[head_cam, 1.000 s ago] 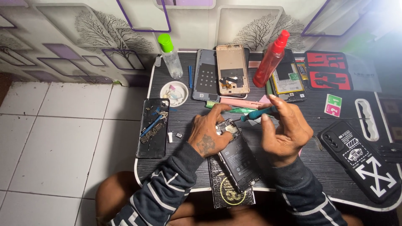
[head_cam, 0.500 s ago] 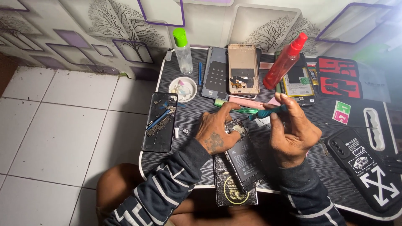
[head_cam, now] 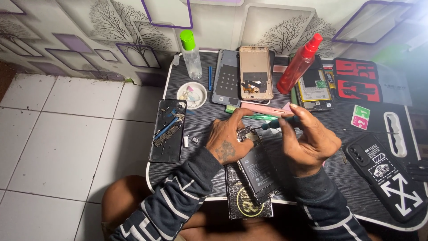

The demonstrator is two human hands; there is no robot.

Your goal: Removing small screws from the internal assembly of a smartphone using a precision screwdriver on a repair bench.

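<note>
An opened phone [head_cam: 258, 163] with its black battery exposed lies on a black mat on the dark table [head_cam: 339, 129], near the front edge. My left hand [head_cam: 228, 138] presses on the phone's upper left corner and steadies it. In my right hand [head_cam: 307, 140] is a thin teal-handled screwdriver [head_cam: 278, 123], its tip pointing left into the top of the phone. Both sleeves are dark with white stripes.
A black phone back with tweezers and small parts [head_cam: 167, 129] lies at the left. Behind are a small white dish [head_cam: 191, 95], a clear bottle with a green cap [head_cam: 191, 53], two phone frames [head_cam: 255, 73], and a red spray bottle [head_cam: 299, 64]. A black printed case [head_cam: 392, 178] sits right.
The camera view has shifted so the table sits further right and closer. My hands stay on the opened phone, the screwdriver tip still at its top edge.
</note>
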